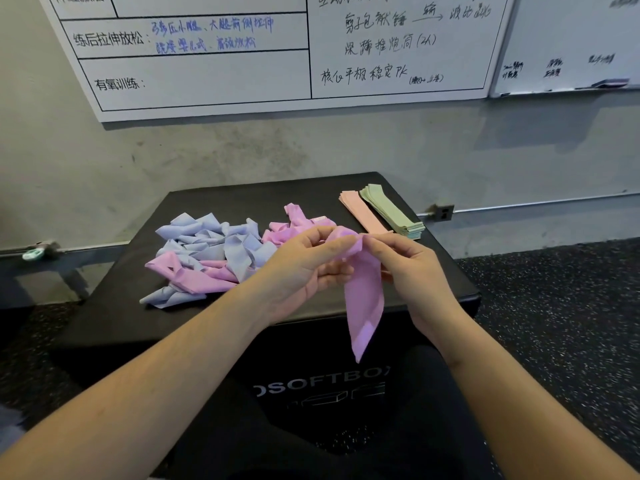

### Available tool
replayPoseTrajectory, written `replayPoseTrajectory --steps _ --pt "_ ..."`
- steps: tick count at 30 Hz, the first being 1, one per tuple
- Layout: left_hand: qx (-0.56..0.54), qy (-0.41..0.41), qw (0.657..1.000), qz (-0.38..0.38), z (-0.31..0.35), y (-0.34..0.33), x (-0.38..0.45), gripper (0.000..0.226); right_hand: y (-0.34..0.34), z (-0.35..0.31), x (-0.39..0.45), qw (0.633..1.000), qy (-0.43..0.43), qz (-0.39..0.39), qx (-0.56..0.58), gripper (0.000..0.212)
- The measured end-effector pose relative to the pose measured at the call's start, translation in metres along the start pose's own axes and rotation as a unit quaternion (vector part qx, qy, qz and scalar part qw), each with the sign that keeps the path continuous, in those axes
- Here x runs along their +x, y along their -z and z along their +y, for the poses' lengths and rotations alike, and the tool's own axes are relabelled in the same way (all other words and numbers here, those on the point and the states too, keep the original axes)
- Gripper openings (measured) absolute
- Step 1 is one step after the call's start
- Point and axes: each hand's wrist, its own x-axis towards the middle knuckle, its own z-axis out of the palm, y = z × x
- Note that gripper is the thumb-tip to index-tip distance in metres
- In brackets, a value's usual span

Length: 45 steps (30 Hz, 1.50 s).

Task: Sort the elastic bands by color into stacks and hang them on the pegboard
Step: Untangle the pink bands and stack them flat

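A flat pink-violet elastic band (pixel 363 292) is held up between both hands above the near edge of a black padded box (pixel 214 320). Its upper end is pinched by the curled fingers and thumb of the left hand (pixel 308 261), while the same end is gripped from the other side by the fingertips of the right hand (pixel 412 268); the rest of the band hangs down freely. Behind the left hand, a loose heap of tangled pale blue and pink-violet bands (pixel 207 251) is spread on the box top. At the far right corner, a neat stack of salmon-pink bands (pixel 360 211) lies just beside a stack of pale green bands (pixel 391 211). A whiteboard with handwriting (pixel 270 53) is mounted on the wall behind.
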Motion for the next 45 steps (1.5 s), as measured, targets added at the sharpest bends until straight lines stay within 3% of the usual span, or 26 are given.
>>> replayPoseTrajectory --steps 2,6,10,13,18,20,22,27,31,34,40,42,45 --pt "-0.017 -0.004 1.000 0.020 -0.001 0.000 -0.002 0.064 -0.001 -0.001 -0.001 1.000 -0.019 0.004 0.018 0.016" --pt "0.017 -0.033 0.998 0.057 -0.005 -0.001 -0.008 0.021 -0.002 -0.003 -0.004 1.000 -0.017 0.006 0.002 0.014" --pt "-0.002 -0.051 0.995 0.090 -0.005 0.000 -0.010 0.013 0.000 -0.003 -0.008 0.999 -0.042 -0.023 -0.015 0.017" --pt "-0.006 -0.058 0.994 0.097 -0.005 -0.001 -0.010 0.017 0.000 -0.002 -0.010 0.998 -0.055 -0.035 -0.021 0.019" --pt "-0.018 -0.048 0.994 0.094 -0.009 -0.002 -0.010 0.021 0.001 0.000 -0.012 0.998 0.034 -0.012 -0.054 0.022" --pt "-0.006 -0.032 0.996 0.085 -0.012 -0.001 -0.009 0.021 0.001 -0.003 -0.012 0.996 0.053 -0.044 -0.060 0.028" --pt "-0.001 -0.020 0.996 0.083 -0.012 -0.003 -0.009 0.037 -0.001 -0.005 -0.014 0.992 0.060 -0.082 -0.071 0.031" --pt "-0.038 -0.030 0.993 0.108 -0.010 -0.003 -0.010 0.039 -0.002 -0.005 -0.014 0.997 0.041 -0.021 -0.060 0.013" --pt "-0.046 -0.033 0.994 0.098 -0.010 -0.003 -0.011 0.054 0.000 0.000 -0.017 0.987 0.040 -0.071 -0.135 0.015" --pt "-0.035 -0.028 0.994 0.100 -0.012 -0.004 -0.011 0.042 -0.003 0.000 -0.018 0.983 0.063 -0.055 -0.161 0.007" --pt "-0.003 -0.049 0.986 0.159 -0.018 -0.002 -0.009 0.024 -0.002 -0.003 -0.018 0.998 -0.033 -0.052 0.010 0.020" --pt "0.076 -0.069 0.978 0.182 -0.024 0.004 -0.008 0.023 0.002 -0.007 -0.016 0.995 -0.062 -0.036 0.063 0.012" --pt "0.211 -0.074 0.962 0.158 -0.030 0.004 -0.008 0.031 0.010 -0.011 -0.013 0.990 -0.088 -0.049 0.100 0.047"
